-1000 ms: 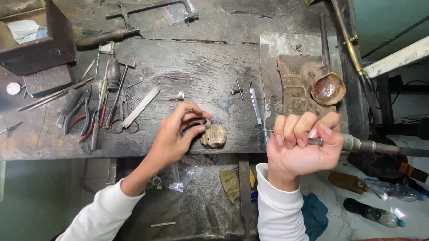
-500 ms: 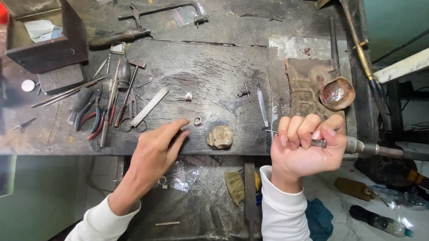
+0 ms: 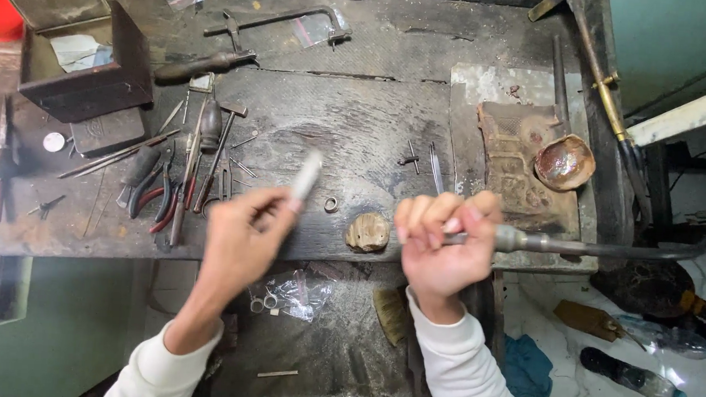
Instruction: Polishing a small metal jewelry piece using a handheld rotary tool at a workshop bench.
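My left hand (image 3: pixel 240 241) holds a flat metal file (image 3: pixel 306 177) lifted off the bench, blurred by motion. My right hand (image 3: pixel 442 246) is clenched around a metal handpiece (image 3: pixel 518 241) whose dark hose (image 3: pixel 628 252) runs off to the right. Between the hands a small metal ring (image 3: pixel 331 205) lies on the worn wooden bench (image 3: pixel 356 119). Just below the ring sits a pale, lumpy block (image 3: pixel 367 232) at the bench's front edge.
Pliers, files and a small hammer (image 3: pixel 213 137) are spread at the left. A dark open box (image 3: pixel 81 67) stands at the back left, a saw frame (image 3: pixel 273 20) behind. A shell-like dish (image 3: pixel 565 162) rests on a brown slab at right. Bottles lie on the floor.
My left hand left the ring on the bench, reached left, and now holds up the flat file. The right hand stays clenched on the handpiece.
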